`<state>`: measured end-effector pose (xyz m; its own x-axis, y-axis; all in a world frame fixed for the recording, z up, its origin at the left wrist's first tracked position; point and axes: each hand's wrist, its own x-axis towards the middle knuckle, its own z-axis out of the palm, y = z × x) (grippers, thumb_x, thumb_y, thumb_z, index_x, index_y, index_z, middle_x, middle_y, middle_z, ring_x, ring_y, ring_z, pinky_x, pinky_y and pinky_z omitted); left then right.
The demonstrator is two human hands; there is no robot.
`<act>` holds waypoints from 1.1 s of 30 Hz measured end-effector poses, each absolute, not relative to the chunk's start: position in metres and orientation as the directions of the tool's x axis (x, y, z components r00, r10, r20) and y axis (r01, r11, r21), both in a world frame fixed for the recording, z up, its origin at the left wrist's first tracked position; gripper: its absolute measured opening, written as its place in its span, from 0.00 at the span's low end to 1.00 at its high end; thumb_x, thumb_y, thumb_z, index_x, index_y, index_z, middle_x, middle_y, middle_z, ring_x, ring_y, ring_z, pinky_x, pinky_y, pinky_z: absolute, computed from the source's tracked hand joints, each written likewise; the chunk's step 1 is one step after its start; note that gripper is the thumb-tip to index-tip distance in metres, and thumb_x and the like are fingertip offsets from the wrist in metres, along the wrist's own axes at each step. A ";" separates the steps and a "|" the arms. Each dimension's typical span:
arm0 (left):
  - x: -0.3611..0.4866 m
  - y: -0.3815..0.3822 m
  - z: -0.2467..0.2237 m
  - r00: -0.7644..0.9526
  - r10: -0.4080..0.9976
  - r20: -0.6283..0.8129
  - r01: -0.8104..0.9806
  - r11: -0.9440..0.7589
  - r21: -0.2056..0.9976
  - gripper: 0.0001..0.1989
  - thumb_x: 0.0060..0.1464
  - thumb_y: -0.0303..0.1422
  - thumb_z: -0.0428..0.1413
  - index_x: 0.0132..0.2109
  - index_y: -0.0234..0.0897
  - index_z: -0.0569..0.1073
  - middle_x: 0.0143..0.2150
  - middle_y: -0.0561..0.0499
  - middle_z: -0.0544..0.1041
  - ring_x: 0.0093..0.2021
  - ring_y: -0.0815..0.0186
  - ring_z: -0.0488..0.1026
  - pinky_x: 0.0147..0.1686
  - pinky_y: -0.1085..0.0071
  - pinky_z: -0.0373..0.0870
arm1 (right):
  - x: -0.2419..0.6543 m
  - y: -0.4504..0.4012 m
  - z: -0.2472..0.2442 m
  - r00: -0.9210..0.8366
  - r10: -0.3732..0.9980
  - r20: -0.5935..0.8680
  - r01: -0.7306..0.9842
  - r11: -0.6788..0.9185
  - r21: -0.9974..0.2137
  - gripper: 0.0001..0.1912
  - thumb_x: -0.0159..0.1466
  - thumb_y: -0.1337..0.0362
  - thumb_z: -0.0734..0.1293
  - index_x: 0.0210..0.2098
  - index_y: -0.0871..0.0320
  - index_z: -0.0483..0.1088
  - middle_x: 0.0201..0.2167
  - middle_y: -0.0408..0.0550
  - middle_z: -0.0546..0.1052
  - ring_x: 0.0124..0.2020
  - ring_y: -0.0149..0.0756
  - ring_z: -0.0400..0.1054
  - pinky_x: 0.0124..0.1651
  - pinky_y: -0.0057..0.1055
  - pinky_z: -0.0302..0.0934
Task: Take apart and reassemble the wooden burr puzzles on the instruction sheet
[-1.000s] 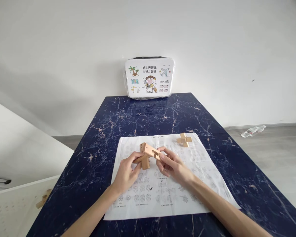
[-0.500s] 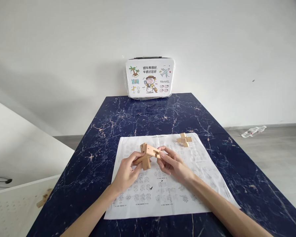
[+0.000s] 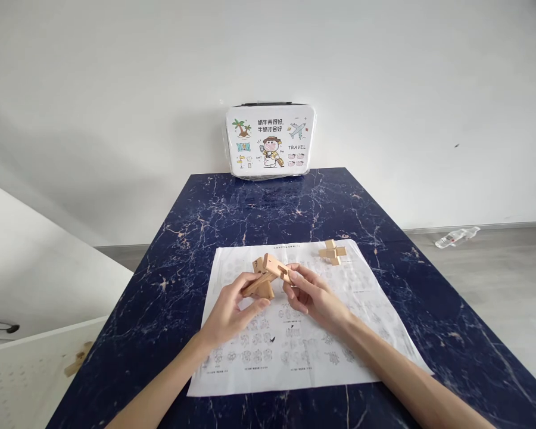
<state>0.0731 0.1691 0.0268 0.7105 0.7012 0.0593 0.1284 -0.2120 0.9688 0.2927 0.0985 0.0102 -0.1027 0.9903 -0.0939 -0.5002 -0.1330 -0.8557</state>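
Above the printed sheet (image 3: 232,381), my left hand (image 3: 230,304) grips several crossed wooden puzzle pieces (image 3: 263,290), its thumb low and fingers behind them. My right hand (image 3: 315,292) pinches the right end of a notched wooden puzzle piece (image 3: 272,264), which has a slot cut in its side and a small dark mark at its upper end. This piece slants across the front of the crossed ones; whether it touches them I cannot tell. Part of the crossed pieces is hidden behind it and my left fingers.
A wooden cross-shaped puzzle (image 3: 333,252) lies on the sheet's far right corner. At the far end of the blue marbled table (image 3: 268,208) a white cartoon case (image 3: 271,143) leans on the wall. A clear plastic bottle (image 3: 457,237) lies on the floor, right.
The notched piece in my right hand has tilted, its left end rising a little. The crossed pieces have turned in my left hand, and my left thumb has shifted to the right.
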 end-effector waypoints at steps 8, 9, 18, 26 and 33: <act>0.072 0.170 0.024 0.729 0.684 0.027 0.147 -0.194 0.970 0.20 0.68 0.43 0.61 0.62 0.40 0.73 0.48 0.43 0.82 0.45 0.55 0.82 0.49 0.55 0.79 | 0.296 0.099 0.010 -0.121 0.984 -0.131 -0.551 -0.177 -0.815 0.19 0.70 0.47 0.72 0.45 0.54 0.66 0.26 0.36 0.69 0.16 0.23 0.50 0.23 0.29 0.41; 0.072 0.170 0.024 0.731 0.682 0.029 0.146 -0.198 0.969 0.20 0.68 0.42 0.60 0.62 0.40 0.73 0.48 0.43 0.82 0.45 0.55 0.82 0.49 0.56 0.79 | 0.297 0.099 0.010 -0.127 0.983 -0.135 -0.561 -0.183 -0.807 0.19 0.69 0.47 0.73 0.44 0.54 0.66 0.26 0.35 0.69 0.16 0.22 0.51 0.23 0.29 0.40; 0.075 0.167 0.027 0.732 0.678 0.073 0.131 -0.245 0.961 0.19 0.68 0.42 0.60 0.61 0.41 0.74 0.43 0.46 0.81 0.39 0.57 0.81 0.39 0.63 0.80 | 0.292 0.098 0.003 -0.208 0.968 -0.137 -0.608 -0.238 -0.758 0.19 0.69 0.49 0.74 0.46 0.55 0.67 0.25 0.35 0.73 0.14 0.21 0.55 0.21 0.26 0.45; 0.070 0.165 0.017 0.733 0.677 0.060 0.103 -0.198 0.975 0.20 0.70 0.43 0.59 0.62 0.42 0.67 0.55 0.42 0.79 0.53 0.55 0.80 0.54 0.56 0.79 | 0.288 0.097 -0.001 -0.295 0.951 -0.093 -0.572 -0.254 -0.780 0.18 0.72 0.50 0.72 0.48 0.56 0.67 0.27 0.36 0.74 0.16 0.23 0.64 0.22 0.26 0.54; 0.065 0.160 0.013 0.712 0.702 0.006 0.126 -0.137 0.983 0.39 0.66 0.47 0.64 0.72 0.49 0.49 0.60 0.39 0.78 0.61 0.47 0.77 0.50 0.57 0.79 | 0.294 0.099 -0.007 -0.355 0.934 -0.032 -0.541 -0.233 -0.808 0.16 0.73 0.50 0.71 0.46 0.56 0.66 0.27 0.35 0.73 0.15 0.21 0.62 0.20 0.24 0.54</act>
